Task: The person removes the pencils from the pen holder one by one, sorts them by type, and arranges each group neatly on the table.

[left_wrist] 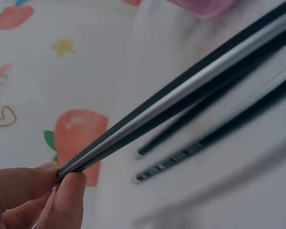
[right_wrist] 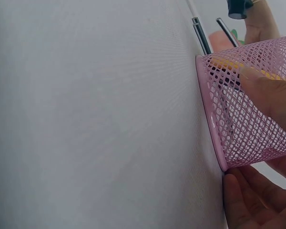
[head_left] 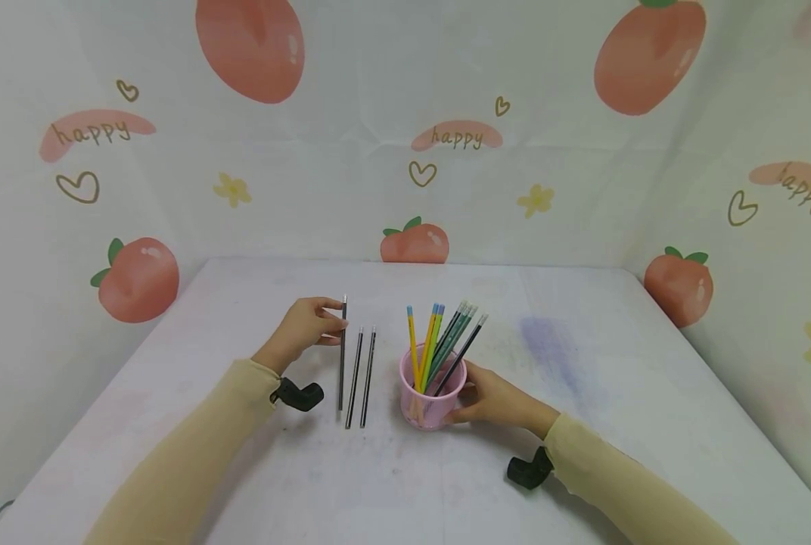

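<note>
My left hand (head_left: 308, 325) pinches a dark pencil (head_left: 342, 367) near its far end between thumb and fingertips. In the left wrist view that pencil (left_wrist: 148, 107) slants up over two more dark pencils. Those two, a dark pencil (head_left: 354, 378) and another (head_left: 368, 378), lie side by side on the table, just right of the held one. My right hand (head_left: 501, 401) grips the pink mesh pencil cup (head_left: 424, 415) from the right, thumb against its wall in the right wrist view. Yellow, green and dark pencils (head_left: 439, 344) lean upright inside the cup.
The white table (head_left: 405, 492) has a bluish smudge (head_left: 548, 348) at its right. Behind and beside it hangs a white cloth (head_left: 351, 182) printed with fruit, hearts and flowers. Black wrist cameras sit below both hands, on beige sleeves (head_left: 194, 446).
</note>
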Tool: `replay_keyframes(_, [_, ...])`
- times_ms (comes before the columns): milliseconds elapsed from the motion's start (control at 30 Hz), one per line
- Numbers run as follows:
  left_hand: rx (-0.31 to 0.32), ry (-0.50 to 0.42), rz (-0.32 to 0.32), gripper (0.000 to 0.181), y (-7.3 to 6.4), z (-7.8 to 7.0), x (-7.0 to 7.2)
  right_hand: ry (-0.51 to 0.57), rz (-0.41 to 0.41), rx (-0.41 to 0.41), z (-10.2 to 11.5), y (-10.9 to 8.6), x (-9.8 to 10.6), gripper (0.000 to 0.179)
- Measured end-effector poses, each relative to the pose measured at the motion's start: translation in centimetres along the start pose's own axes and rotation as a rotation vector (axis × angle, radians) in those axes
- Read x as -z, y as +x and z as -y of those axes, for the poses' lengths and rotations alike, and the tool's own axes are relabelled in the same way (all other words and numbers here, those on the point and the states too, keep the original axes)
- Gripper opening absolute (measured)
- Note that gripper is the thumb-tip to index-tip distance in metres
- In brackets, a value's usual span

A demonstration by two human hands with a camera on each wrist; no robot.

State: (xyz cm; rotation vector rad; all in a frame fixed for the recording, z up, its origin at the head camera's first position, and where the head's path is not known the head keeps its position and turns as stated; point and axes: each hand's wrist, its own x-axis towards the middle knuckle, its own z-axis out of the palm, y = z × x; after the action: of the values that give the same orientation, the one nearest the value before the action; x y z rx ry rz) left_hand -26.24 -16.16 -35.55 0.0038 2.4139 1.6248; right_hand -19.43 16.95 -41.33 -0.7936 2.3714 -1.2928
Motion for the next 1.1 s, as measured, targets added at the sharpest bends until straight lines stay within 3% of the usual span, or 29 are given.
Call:
replay_keyframes(200, [0.065,0.043,0.014,0.049,1.0,1.8,-0.4,-0.002,-0.006,-0.007,0.0,-0.1,-0.1,0.087])
replay_keyframes(433, [0.082,0.15,0.031,0.046,1.6,2.9,-0.7,0.001,-0.009,-0.004,0.0,-0.2,-0.1,0.088])
replay_keyframes(1100, [0.106,0.291,0.01,0.045,1.5,3.1,-1.5,0.02,0.002,-0.035,0.3,-0.1,-0.1,0.091])
